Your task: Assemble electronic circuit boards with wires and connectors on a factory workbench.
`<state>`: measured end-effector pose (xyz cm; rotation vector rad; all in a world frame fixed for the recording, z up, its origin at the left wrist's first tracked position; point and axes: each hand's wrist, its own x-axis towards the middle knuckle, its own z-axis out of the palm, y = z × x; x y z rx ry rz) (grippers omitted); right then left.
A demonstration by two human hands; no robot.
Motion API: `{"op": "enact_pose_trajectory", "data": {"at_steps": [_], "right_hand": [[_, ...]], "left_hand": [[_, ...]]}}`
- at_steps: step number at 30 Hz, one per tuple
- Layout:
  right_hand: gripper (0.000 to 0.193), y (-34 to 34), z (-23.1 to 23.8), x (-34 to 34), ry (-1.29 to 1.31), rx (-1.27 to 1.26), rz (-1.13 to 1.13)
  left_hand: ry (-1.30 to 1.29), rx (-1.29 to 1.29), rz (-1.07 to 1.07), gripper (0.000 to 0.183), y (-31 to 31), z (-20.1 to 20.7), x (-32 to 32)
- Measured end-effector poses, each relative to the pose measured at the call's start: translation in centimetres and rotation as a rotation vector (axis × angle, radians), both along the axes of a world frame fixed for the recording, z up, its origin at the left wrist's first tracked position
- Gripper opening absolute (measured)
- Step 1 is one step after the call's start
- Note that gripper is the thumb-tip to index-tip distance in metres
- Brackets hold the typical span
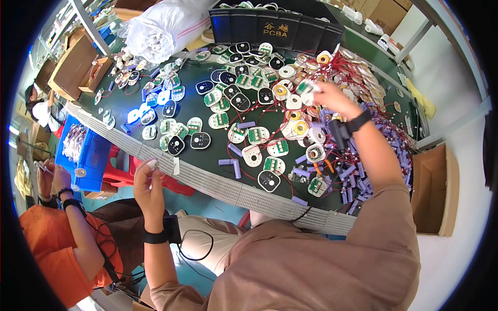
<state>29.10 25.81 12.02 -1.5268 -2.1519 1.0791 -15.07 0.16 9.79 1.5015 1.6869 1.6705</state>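
Apparently midway: pinching a green-and-white board [306, 89] in the right hand's [334, 99] near-closed fingers, seemingly a small white piece [152, 164] between the left hand's [148, 191], with loose boards [258, 136] remaining between both.

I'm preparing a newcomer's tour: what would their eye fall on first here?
Probably the heap of purple cylinders on the table, at right. Next, a big black box stands along the far edge, with a puffy white bag to its left. A bright orange shirt also stands out at lower left.
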Motion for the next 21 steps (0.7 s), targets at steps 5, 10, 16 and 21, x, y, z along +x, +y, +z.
{"op": "enact_pose_trajectory", "data": {"at_steps": [5, 10, 16, 21], "right_hand": [[0.025, -2.1, 9.4, 2.1, 0.680, -0.001, -0.137], [0.029, -3.1, 17.0, 1.6, 0.889, 0.180, 0.060], [0.032, -5.1, 19.8, -2.1, 0.887, 0.177, 0.114], [0.032, -7.3, 17.9, -6.5, 0.945, -0.038, 0.329]], "left_hand": [[-0.088, -0.082, 0.006, 0.016, -0.6, -0.4, -0.3], [-0.146, -0.119, -0.062, 0.016, -0.3, -0.1, 1.6], [-0.204, -0.123, -0.135, 0.015, -0.6, 1.5, 3.1], [-0.333, -0.145, -0.238, 0.018, -0.9, 5.6, 5.9]]}}
